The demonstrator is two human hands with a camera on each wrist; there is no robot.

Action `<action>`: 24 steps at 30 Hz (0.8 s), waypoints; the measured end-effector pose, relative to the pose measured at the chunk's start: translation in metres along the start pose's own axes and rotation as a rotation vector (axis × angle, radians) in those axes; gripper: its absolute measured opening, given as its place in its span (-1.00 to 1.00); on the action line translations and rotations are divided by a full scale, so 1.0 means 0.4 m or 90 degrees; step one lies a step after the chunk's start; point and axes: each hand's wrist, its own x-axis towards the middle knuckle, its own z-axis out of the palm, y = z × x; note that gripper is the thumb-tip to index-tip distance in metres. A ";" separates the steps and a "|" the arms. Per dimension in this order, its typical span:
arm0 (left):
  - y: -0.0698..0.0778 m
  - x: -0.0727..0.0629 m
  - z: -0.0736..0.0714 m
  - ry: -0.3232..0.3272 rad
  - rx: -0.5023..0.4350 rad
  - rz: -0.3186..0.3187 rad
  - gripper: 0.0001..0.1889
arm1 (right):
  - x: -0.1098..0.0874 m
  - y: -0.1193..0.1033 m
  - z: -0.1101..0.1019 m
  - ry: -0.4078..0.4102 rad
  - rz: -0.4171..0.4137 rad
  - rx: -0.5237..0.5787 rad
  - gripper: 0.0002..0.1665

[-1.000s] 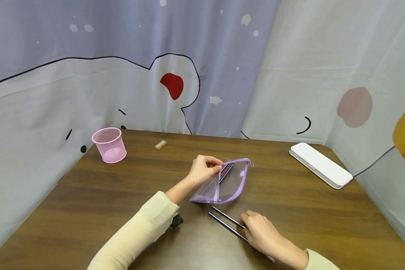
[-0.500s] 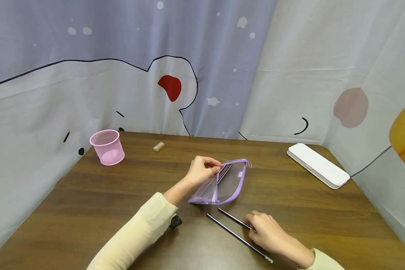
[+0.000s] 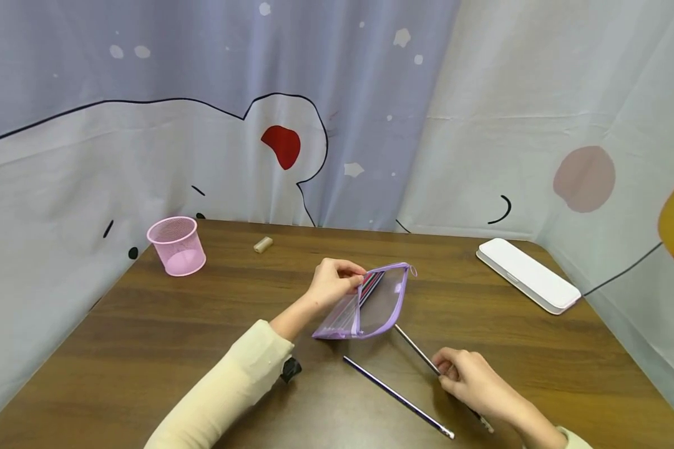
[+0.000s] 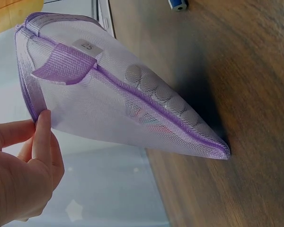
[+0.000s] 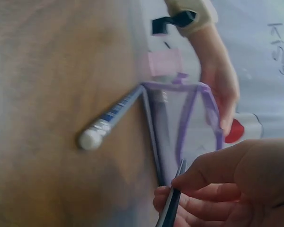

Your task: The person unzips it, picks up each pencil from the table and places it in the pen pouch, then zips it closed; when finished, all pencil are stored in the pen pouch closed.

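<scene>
My left hand pinches the upper edge of a purple-trimmed mesh zip pouch between thumb and fingers, so its mouth gapes toward the right. Several striped pencils show inside; their round ends press against the mesh in the left wrist view. My right hand pinches a dark pencil near its middle, its far end right by the pouch's lower rim and its eraser end toward me. A second dark blue pencil lies on the table, its white eraser close in the right wrist view.
A pink mesh pen cup stands at the back left, with a small beige block to its right. A white case lies at the back right. The curtain rises behind the table's far edge.
My right hand has moved to the right with one pencil, drawing it away from the other, which stays on the table. The left hand keeps holding the pouch in nearly the same place.
</scene>
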 end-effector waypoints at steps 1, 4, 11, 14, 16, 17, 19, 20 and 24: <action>0.000 0.001 0.000 0.001 -0.001 -0.002 -0.86 | 0.000 0.002 -0.005 0.009 0.003 0.007 -0.79; -0.010 0.008 0.001 0.002 -0.002 0.000 -0.86 | 0.005 0.005 -0.020 0.046 0.006 0.024 -0.74; -0.012 0.008 -0.001 0.021 0.000 0.019 -0.84 | 0.061 -0.010 -0.026 0.093 0.068 0.205 -0.49; -0.014 0.008 0.001 0.034 0.002 0.032 -0.86 | 0.100 -0.024 -0.019 0.096 0.104 0.323 -0.43; -0.015 0.008 0.003 0.038 0.005 0.037 -0.86 | 0.127 -0.032 -0.013 0.107 0.126 0.390 -0.42; -0.015 0.008 0.004 0.038 0.005 0.038 -0.86 | 0.140 -0.036 -0.010 0.113 0.139 0.415 -0.42; -0.015 0.008 0.006 0.041 0.006 0.037 -0.85 | 0.163 -0.042 -0.004 0.126 0.164 0.454 -0.42; -0.014 0.007 0.007 0.043 0.006 0.037 -0.85 | 0.174 -0.044 0.000 0.130 0.173 0.468 -0.43; -0.011 0.003 0.011 0.058 0.013 0.039 -0.85 | 0.211 -0.048 0.020 0.133 0.199 0.504 -0.45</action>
